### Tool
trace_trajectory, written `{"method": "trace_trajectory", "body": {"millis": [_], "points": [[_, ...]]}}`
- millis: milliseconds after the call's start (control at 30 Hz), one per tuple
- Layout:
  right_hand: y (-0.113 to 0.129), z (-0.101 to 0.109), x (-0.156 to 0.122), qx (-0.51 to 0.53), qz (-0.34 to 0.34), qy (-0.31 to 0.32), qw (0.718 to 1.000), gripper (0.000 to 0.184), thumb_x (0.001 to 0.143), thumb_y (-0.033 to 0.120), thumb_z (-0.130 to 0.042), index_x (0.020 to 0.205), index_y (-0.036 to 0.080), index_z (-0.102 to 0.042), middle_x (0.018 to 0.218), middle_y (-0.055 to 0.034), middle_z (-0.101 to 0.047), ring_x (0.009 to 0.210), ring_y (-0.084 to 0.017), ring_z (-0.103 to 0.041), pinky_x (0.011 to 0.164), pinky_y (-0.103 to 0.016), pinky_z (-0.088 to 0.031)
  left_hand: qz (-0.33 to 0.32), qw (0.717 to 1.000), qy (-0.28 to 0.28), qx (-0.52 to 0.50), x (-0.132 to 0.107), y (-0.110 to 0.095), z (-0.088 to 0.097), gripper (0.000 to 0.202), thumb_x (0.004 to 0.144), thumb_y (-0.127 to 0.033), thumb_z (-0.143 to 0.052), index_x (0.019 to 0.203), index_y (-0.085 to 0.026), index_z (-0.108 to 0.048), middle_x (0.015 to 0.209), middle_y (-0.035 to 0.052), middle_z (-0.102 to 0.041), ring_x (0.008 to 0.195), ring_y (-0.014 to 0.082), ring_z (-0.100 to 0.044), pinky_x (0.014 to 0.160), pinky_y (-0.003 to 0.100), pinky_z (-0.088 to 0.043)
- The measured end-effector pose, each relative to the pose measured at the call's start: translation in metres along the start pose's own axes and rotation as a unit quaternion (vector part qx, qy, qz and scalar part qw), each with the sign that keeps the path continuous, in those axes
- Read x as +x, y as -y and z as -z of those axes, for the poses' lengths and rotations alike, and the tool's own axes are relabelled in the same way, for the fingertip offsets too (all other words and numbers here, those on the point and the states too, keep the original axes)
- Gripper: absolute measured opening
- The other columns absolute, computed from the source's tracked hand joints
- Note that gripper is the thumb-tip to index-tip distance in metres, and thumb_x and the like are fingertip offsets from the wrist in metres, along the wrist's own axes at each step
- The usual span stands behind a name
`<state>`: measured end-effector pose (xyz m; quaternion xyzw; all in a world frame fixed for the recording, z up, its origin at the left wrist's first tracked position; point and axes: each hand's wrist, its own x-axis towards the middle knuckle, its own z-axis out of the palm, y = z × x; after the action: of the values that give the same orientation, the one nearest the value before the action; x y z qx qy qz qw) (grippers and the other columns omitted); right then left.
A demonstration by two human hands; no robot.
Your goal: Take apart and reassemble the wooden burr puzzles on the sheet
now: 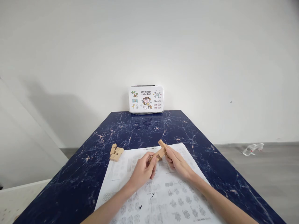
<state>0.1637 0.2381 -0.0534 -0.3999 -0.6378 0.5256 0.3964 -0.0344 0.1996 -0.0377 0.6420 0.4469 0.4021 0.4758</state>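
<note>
Printed sheet lies closest, flat on the near half of the worktop, covered in rows of small grey diagrams. Worktop surface is dark blue with pale marble veining.

Both forearms reach in over the sheet. Left hand: fingers curled, thumb and fingertips pinched on the lower left end of the wooden pieces. Right hand: fingers closed on the right side of the same wooden pieces. These look like two short pale bars crossed together, held just above the far edge of the sheet, between the two hands.

Loose blocks, same pale wood, sit in a small cluster on the bare worktop, left of the sheet and apart from the hands.

Far edge: white illustrated box standing against the wall. Clear plastic bottle lying on the floor to the right.
</note>
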Motion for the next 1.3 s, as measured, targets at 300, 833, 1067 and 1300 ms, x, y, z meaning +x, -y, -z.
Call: {"method": "trace_trajectory", "body": {"millis": [300,833,1067,1300], "points": [[-0.001,0.000,-0.003,-0.224,0.097,-0.010,0.970,0.066,0.105,0.053,-0.045,0.164,0.023,-0.036,0.063,0.0034,-0.054,0.055,-0.018,-0.046,0.059,-0.030,-0.036,0.000,1.000,0.015,0.002,0.001,0.006,0.002,0.040,0.102,-0.059,-0.049,0.101,-0.020,-0.055,0.069,-0.0062,-0.051,0.042,0.0064,-0.047,0.046,0.021,-0.040],[-0.005,-0.001,-0.003,-0.352,0.180,-0.008,0.918,0.059,0.107,0.041,-0.041,0.163,0.023,-0.035,0.086,-0.0052,-0.072,0.061,-0.018,-0.059,0.062,-0.029,-0.043,-0.005,1.000,0.030,0.006,0.000,0.004,-0.001,0.044,0.104,-0.061,-0.046,0.105,-0.019,-0.057,0.064,-0.0057,-0.050,0.048,0.0090,-0.044,0.051,0.023,-0.040],[-0.016,-0.008,0.000,-0.404,0.190,-0.011,0.895,0.053,0.107,0.033,-0.034,0.159,0.026,-0.045,0.094,-0.0091,-0.078,0.055,-0.019,-0.064,0.059,-0.028,-0.043,-0.006,1.000,0.030,0.006,0.001,0.004,-0.001,0.043,0.104,-0.060,-0.044,0.103,-0.019,-0.056,0.067,-0.0048,-0.051,0.048,0.0084,-0.044,0.051,0.023,-0.040],[-0.011,-0.006,-0.001,-0.375,0.174,0.011,0.911,0.054,0.108,0.035,-0.035,0.162,0.032,-0.037,0.110,-0.0093,-0.078,0.067,-0.023,-0.072,0.065,-0.030,-0.050,0.005,1.000,0.018,-0.014,0.002,0.003,-0.001,0.043,0.103,-0.060,-0.047,0.101,-0.019,-0.056,0.069,-0.0038,-0.053,0.048,0.0084,-0.045,0.051,0.023,-0.040]]}}
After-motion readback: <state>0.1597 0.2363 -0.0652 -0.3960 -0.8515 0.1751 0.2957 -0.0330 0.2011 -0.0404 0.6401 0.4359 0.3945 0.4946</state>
